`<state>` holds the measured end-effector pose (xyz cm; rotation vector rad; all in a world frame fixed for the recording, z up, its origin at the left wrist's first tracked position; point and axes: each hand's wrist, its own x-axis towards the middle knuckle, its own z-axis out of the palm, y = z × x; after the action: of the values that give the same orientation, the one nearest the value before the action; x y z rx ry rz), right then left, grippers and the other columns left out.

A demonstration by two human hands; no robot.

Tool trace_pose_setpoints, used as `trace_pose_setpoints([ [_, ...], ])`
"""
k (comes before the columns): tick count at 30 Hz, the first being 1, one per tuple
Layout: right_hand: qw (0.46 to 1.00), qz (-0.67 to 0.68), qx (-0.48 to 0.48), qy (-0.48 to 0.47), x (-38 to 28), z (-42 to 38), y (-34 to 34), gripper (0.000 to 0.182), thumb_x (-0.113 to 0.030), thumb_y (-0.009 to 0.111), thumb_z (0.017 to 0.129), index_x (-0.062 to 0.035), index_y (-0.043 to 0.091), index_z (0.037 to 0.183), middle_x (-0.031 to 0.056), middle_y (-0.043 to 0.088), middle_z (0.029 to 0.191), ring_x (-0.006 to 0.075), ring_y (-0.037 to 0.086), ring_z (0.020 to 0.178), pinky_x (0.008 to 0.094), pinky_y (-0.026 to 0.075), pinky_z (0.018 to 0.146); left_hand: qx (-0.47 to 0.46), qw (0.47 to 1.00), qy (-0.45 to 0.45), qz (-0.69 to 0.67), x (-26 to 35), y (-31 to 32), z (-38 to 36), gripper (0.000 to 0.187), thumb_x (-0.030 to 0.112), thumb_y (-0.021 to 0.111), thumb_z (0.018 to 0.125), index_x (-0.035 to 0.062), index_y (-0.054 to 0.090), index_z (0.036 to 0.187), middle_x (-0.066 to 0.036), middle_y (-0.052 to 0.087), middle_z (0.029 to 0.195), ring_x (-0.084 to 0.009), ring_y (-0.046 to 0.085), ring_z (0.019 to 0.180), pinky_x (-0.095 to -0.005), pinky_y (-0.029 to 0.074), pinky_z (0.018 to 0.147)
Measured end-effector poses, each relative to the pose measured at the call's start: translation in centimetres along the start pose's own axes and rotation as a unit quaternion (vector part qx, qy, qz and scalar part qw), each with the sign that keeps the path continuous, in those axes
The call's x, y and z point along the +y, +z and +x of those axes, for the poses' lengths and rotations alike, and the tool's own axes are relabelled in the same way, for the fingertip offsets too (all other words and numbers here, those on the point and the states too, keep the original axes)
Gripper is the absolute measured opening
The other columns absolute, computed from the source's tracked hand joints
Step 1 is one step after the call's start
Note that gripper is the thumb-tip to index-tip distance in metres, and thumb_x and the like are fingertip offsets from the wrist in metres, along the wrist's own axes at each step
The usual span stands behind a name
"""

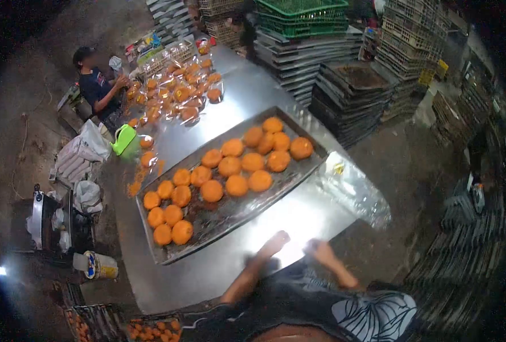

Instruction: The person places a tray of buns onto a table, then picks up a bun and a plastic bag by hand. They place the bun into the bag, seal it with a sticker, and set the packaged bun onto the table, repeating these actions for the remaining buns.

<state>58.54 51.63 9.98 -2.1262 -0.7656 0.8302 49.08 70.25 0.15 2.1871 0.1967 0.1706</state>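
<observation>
Head view: left hand (275, 244) and right hand (320, 251) near tray (218, 219), grips indiscernible; yellow label (339, 168) on plastic bag (360, 194) illegibly blurred.

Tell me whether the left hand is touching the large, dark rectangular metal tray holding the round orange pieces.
Apart. The head view shows bare, shiny metal tabletop between the left hand and the near rim of the tray.

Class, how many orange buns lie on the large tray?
22 buns on the tray: 8 toward its left end, 6 around the middle, 8 toward the right. None seems hidden.
</observation>
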Motion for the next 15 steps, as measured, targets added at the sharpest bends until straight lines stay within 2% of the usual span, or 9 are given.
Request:
trace_pose_setpoints([
  [3,0.986,0.113,-0.110,-0.059,0.7,0.9,1.2,0.020,-0.021,0.060,0.075,-0.0051,0.063,0.087,0.0040,0.060,0.073,0.0095,0.050,0.066,0.0244,0.042,0.061,0.006,0.997,0.074,0.005,-1.0,-1.6,0.5,0.027,0.022,0.055,0.079,0.0004,0.058,0.094,-0.014,0.060,0.085,-0.0255,0.057,0.078,-0.0336,0.044,0.071],
  [5,0.976,0.133,-0.123,-0.120,-0.3,3.0,2.0,0.022,-0.020,0.058,0.077,-0.0038,0.061,0.093,0.0054,0.061,0.077,0.0108,0.052,0.070,0.0259,0.043,0.065,-0.094,0.926,-0.209,-0.302,4.4,-4.6,0.9,0.027,0.021,0.053,0.081,0.0014,0.057,0.100,-0.010,0.060,0.092,-0.0176,0.056,0.087,-0.0303,0.043,0.077],
  [8,0.960,0.153,-0.151,-0.179,-0.1,5.9,2.6,0.027,-0.022,0.056,0.079,-0.0025,0.057,0.098,0.0085,0.061,0.077,0.0117,0.054,0.073,0.0271,0.045,0.067,-0.025,0.985,-0.058,-0.162,6.5,-3.8,0.7,0.025,0.015,0.047,0.085,0.0011,0.055,0.104,-0.011,0.057,0.101,-0.0143,0.055,0.085,-0.0281,0.045,0.076],
  [9,0.971,0.075,-0.143,-0.174,-0.3,5.8,1.9,0.029,-0.026,0.054,0.081,-0.0034,0.057,0.098,0.0100,0.061,0.076,0.0129,0.054,0.067,0.0282,0.045,0.063,0.023,0.933,-0.150,-0.325,10.2,-5.3,0.3,0.022,0.016,0.048,0.085,0.0001,0.057,0.098,-0.010,0.059,0.093,-0.0136,0.056,0.081,-0.0276,0.046,0.072],
  [10,0.977,0.051,-0.153,-0.142,-0.5,5.0,1.1,0.019,-0.015,0.049,0.080,0.0005,0.055,0.089,0.0191,0.058,0.073,0.0268,0.057,0.064,0.0330,0.044,0.059,0.060,0.959,-0.112,-0.254,5.8,-2.5,-0.9,0.020,0.018,0.050,0.084,0.0003,0.060,0.089,-0.007,0.061,0.084,-0.0129,0.056,0.077,-0.0252,0.046,0.069],
  [12,0.995,-0.033,-0.037,-0.092,-1.5,2.7,0.1,0.033,-0.030,0.048,0.083,0.0026,0.048,0.077,0.0148,0.059,0.065,0.0223,0.057,0.060,0.0346,0.042,0.053,0.067,0.953,-0.201,-0.215,4.7,-0.1,-0.4,0.022,0.021,0.053,0.082,-0.0003,0.061,0.082,-0.005,0.061,0.075,-0.0134,0.056,0.069,-0.0234,0.045,0.064],
  [13,0.995,-0.040,0.007,-0.095,-1.6,1.9,0.4,0.030,-0.027,0.047,0.084,0.0016,0.044,0.077,0.0159,0.057,0.062,0.0257,0.057,0.059,0.0359,0.041,0.051,0.100,0.957,-0.125,-0.242,5.8,-0.1,-0.9,0.026,0.026,0.056,0.080,0.0016,0.060,0.088,-0.005,0.060,0.081,-0.0129,0.054,0.070,-0.0235,0.044,0.064],
  [14,0.992,-0.050,0.054,-0.102,-1.8,1.3,0.7,0.027,-0.025,0.045,0.084,0.0005,0.040,0.076,0.0170,0.055,0.059,0.0292,0.057,0.059,0.0372,0.040,0.049,0.022,0.947,-0.246,-0.207,10.1,-2.5,-0.2,0.033,0.032,0.056,0.079,0.0042,0.058,0.098,-0.006,0.059,0.089,-0.0111,0.052,0.075,-0.0247,0.043,0.066],
  [15,0.991,0.019,0.062,-0.115,-3.2,0.8,1.0,0.021,-0.020,0.043,0.084,0.0004,0.039,0.082,0.0188,0.054,0.061,0.0336,0.055,0.056,0.0385,0.040,0.047,0.004,0.936,-0.260,-0.238,12.6,-4.3,-0.2,0.037,0.034,0.055,0.079,0.0065,0.056,0.103,-0.005,0.058,0.094,-0.0103,0.051,0.077,-0.0246,0.043,0.067],
])
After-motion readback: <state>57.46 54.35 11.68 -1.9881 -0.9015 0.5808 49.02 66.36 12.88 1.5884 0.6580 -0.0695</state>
